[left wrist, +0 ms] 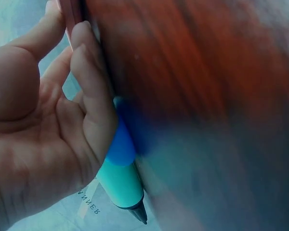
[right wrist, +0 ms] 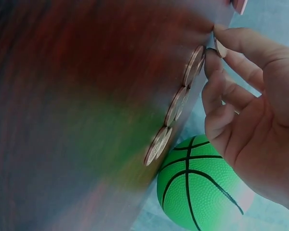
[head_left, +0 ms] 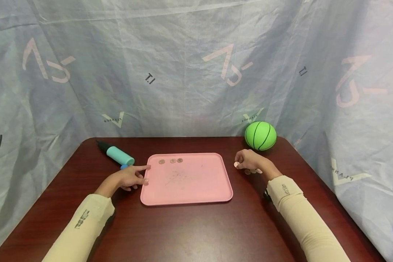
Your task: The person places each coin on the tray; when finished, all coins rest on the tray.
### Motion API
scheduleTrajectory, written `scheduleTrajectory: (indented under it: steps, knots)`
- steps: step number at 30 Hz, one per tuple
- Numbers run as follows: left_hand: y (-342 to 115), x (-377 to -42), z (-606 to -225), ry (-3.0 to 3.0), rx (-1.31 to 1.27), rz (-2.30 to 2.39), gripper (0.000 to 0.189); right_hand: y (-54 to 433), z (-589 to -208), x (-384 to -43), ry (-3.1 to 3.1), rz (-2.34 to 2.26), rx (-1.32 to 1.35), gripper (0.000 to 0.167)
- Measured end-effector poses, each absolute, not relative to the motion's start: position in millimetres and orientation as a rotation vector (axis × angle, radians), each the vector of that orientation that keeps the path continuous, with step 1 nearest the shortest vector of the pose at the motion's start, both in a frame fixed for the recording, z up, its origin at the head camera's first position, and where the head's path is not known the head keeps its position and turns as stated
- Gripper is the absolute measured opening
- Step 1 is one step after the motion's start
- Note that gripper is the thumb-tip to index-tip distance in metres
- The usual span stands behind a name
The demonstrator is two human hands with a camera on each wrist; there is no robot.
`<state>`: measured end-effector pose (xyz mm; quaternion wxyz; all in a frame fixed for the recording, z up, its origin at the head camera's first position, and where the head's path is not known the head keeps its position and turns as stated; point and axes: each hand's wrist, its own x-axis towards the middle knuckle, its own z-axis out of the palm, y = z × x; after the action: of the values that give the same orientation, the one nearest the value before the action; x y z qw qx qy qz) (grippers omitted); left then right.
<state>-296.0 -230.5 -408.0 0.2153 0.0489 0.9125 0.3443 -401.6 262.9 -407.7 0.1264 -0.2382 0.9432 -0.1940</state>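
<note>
A pink tray (head_left: 186, 182) lies on the table with three coins (head_left: 173, 161) near its far edge. My left hand (head_left: 131, 177) is at the tray's left side, its extended index finger and thumb touching the rim, the other fingers bent below. My right hand (head_left: 249, 159) pinches a coin (head_left: 237, 165) between thumb and finger, right of the tray and just over the table; the right wrist view shows this coin (right wrist: 220, 47) tilted at the fingertips. Several more coins (right wrist: 176, 107) lie in a row on the table beneath that hand.
A green ball (head_left: 260, 135) with black lines sits at the back right, behind my right hand. To the left lies a turquoise pen-shaped object (head_left: 119, 155) with a black tip and blue end, close to my left hand. Grey printed cloth (head_left: 183, 80) hangs around the table.
</note>
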Motion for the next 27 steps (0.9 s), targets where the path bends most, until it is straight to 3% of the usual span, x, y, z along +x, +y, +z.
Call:
scheduleTrajectory:
  steps: [7,18,27]
  knots:
    - [-231,-296,-407,2.525,0.142,0.956,0.073,261,-405,-401,2.731,-0.559,-0.72,0.018]
    - [-232,-297,-408,2.517,0.14,0.967,0.073,256,-406,-401,2.776,-0.548,-0.722,0.011]
    - [-231,-296,-407,2.53,0.133,0.948,0.073,226,-400,-399,2.895,-0.626,-0.813,0.017]
